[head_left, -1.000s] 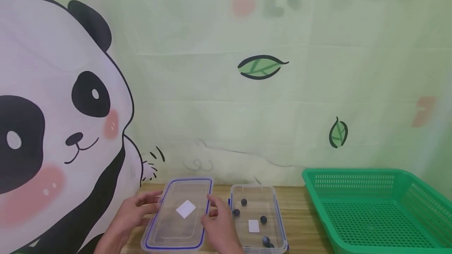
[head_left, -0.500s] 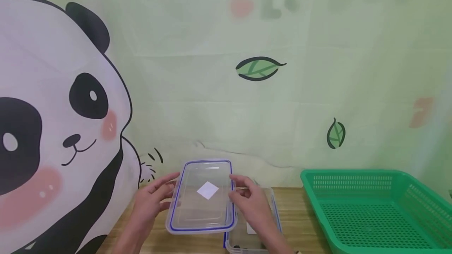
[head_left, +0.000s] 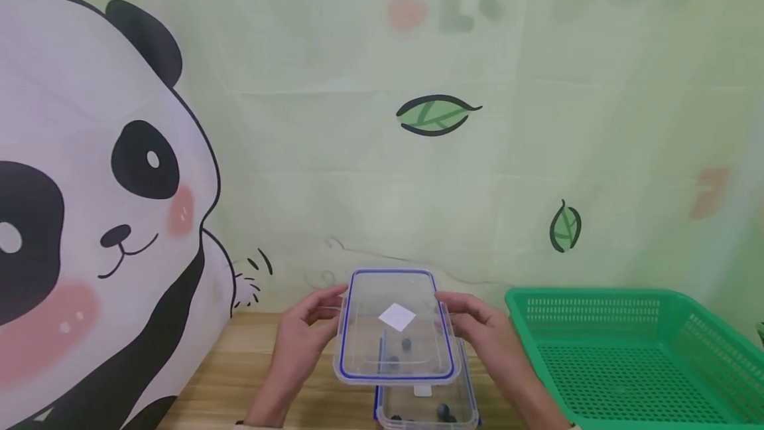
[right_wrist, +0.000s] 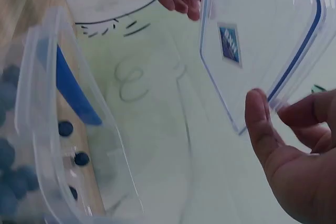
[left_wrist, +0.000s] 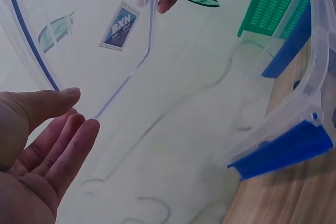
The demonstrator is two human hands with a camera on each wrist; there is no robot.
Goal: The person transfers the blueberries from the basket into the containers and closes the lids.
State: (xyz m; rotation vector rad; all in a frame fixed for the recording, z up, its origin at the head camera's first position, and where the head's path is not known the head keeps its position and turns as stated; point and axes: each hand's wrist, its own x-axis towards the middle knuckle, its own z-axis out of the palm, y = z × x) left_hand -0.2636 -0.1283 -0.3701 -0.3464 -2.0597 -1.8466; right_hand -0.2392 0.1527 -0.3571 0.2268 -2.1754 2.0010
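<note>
A clear lid with a blue seal and a white label is held in the air between both hands. My left hand grips its left edge and my right hand grips its right edge. The lid hovers just above an open clear container with blue clips, which stands on the wooden table. Several dark balls lie inside it. In the left wrist view my thumb and fingers meet the lid at its edge. In the right wrist view my right hand pinches the lid near a corner.
A green slotted basket stands on the table to the right of the container. A cloth backdrop with a large panda and leaves hangs close behind the table.
The lid lay on the table left of the container a second ago. Both hands have lifted it and carried it rightward, so it now hangs over the container.
</note>
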